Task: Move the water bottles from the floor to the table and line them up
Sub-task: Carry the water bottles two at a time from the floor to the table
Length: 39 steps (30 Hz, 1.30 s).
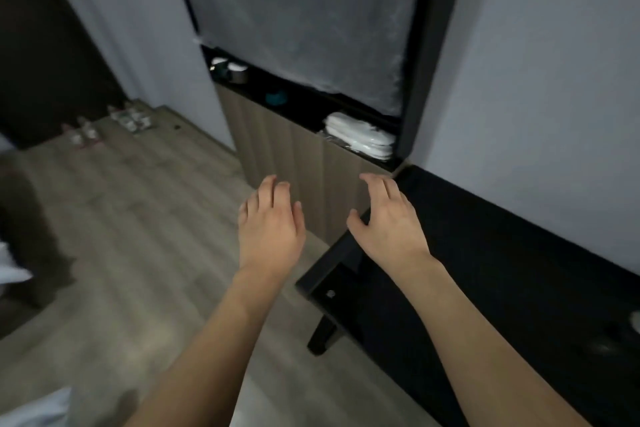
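Several clear water bottles [131, 118] stand on the wooden floor at the far left, near a dark door; a second small cluster of bottles [81, 135] stands a little nearer. They look blurred. The black table [502, 253] runs along the right wall. My left hand [270, 225] hovers palm down over the floor beside the table's corner, fingers apart and empty. My right hand [388, 222] is spread over the table's near left corner, also empty. Both hands are far from the bottles.
A wood-panelled cabinet [294, 156] with a dark shelf stands ahead, holding folded white cloths [360, 139] and small items. A covered black-framed panel [311, 17] rises above it. A dark piece of furniture [27, 236] stands at the left. The table leg [322, 333] reaches the floor.
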Tool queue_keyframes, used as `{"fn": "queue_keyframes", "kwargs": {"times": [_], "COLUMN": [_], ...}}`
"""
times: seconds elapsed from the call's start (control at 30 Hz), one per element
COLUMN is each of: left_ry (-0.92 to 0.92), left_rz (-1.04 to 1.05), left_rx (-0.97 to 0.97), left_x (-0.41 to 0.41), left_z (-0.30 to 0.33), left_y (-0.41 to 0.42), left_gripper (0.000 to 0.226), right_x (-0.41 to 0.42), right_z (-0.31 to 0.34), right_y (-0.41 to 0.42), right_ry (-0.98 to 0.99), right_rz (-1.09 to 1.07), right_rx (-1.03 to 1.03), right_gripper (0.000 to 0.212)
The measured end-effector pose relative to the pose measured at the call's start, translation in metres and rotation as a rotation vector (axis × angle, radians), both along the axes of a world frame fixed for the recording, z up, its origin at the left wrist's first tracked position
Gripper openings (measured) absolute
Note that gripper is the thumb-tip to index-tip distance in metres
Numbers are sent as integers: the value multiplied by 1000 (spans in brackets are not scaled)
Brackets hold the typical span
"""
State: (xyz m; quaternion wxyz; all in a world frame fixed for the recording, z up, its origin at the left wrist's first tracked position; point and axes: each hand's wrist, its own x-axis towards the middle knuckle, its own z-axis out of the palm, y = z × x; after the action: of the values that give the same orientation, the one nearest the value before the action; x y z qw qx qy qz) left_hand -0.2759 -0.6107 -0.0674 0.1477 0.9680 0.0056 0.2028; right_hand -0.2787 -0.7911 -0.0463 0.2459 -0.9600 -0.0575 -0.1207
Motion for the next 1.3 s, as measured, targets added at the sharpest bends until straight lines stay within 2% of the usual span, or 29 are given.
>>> {"fn": "queue_keyframes", "kwargs": {"times": [0.33, 0.63, 0.83, 1.3], "left_ry": [10, -1, 37, 151], "left_rz": [432, 633, 641, 568], "left_rx": [-55, -60, -37, 49], "left_x": [-50, -61, -5, 219], "left_z": [-12, -24, -35, -9], "left_y": [198, 292, 329, 436], "left_gripper": [37, 35, 35, 43], "right_x": [29, 56, 114, 336], "right_z": [-4, -9, -23, -24], "right_y": [208, 319, 355, 451], "right_ry": [86, 72, 104, 158], "right_rz": [429, 642, 670, 622], "right_rx": [-28, -110, -110, -52], "right_gripper": [59, 59, 59, 58]}}
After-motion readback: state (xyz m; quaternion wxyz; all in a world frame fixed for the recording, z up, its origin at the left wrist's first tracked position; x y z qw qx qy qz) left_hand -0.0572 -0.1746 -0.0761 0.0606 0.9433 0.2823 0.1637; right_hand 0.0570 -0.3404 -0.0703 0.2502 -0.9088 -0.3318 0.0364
